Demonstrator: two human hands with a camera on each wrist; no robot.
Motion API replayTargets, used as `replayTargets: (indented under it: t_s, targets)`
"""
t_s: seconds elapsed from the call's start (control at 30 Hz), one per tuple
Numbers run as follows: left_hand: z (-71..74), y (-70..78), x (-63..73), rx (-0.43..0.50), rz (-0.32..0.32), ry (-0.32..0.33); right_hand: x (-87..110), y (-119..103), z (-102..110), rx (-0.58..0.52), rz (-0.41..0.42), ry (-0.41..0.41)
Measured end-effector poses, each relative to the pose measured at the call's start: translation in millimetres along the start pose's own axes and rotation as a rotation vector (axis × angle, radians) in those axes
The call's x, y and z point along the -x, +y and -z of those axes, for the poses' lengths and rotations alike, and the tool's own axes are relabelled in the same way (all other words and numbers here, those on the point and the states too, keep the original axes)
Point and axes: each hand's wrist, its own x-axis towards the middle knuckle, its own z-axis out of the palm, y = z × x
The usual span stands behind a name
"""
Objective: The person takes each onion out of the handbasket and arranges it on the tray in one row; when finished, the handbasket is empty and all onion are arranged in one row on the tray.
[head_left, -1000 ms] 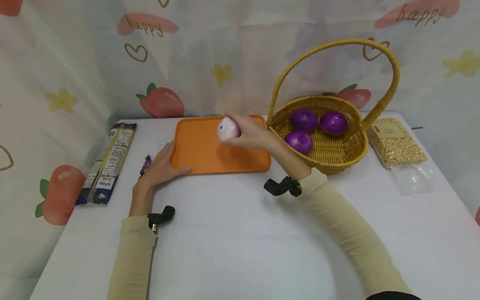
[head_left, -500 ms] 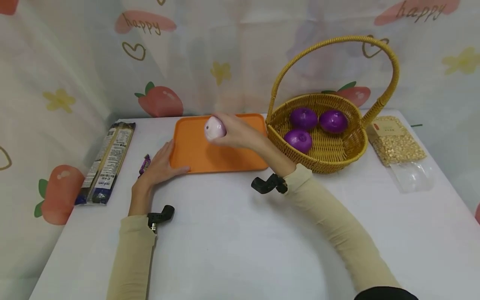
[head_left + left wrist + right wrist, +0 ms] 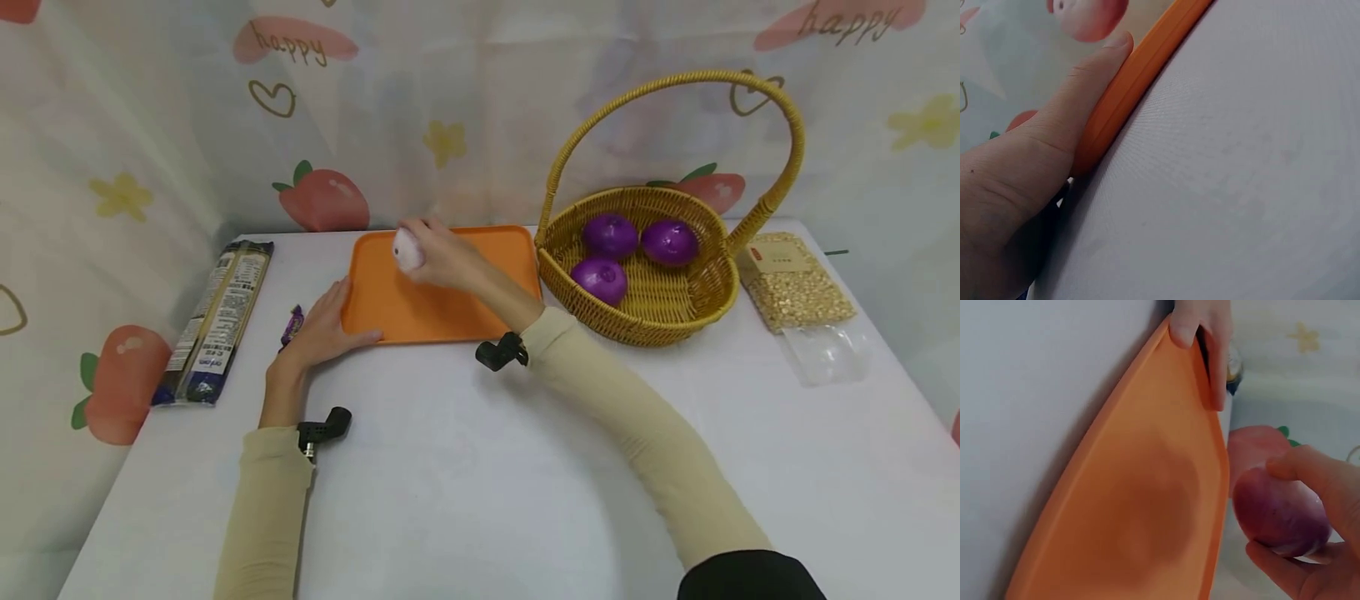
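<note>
My right hand (image 3: 442,254) grips a round, shiny, onion-like piece (image 3: 407,249), pale with a small dark spot in the head view. Its skin looks purple in the right wrist view, where my thumb and fingers curl round the onion-like piece (image 3: 1279,512). It hangs above the left half of an orange tray (image 3: 465,312), apart from it, and casts a shadow there. My left hand (image 3: 322,327) rests at the tray's near left corner, its fingers straight along the left edge. In the left wrist view the thumb lies along the tray's front rim (image 3: 1129,78).
A yellow wicker basket (image 3: 667,329) with a tall handle stands right of the tray, holding several purple round pieces (image 3: 600,281). Further right lies a bag of yellow grains (image 3: 798,283). Long dark packets (image 3: 213,325) and a small purple-wrapped candy (image 3: 292,326) lie at left.
My right hand has moved left over the tray with the onion-like piece, turning so that less of the pale end shows. The left hand has stayed at the tray's corner.
</note>
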Motion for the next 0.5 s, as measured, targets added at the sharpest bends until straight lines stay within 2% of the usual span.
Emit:
replayTargets:
  t_s: [0.23,0.37,0.5]
  targets:
    - [0.4,0.1,-0.3,0.000,0.004,-0.004,-26.3,-16,-14,0.075,-0.002,0.038]
    - [1.0,0.1,-0.9,0.004,0.002,-0.002,-38.2,-18,-19,0.080,-0.024,-0.009]
    - [0.2,0.0,-1.0,0.013,0.001,0.005,-50.7,-13,-22,0.029,-0.029,-0.047]
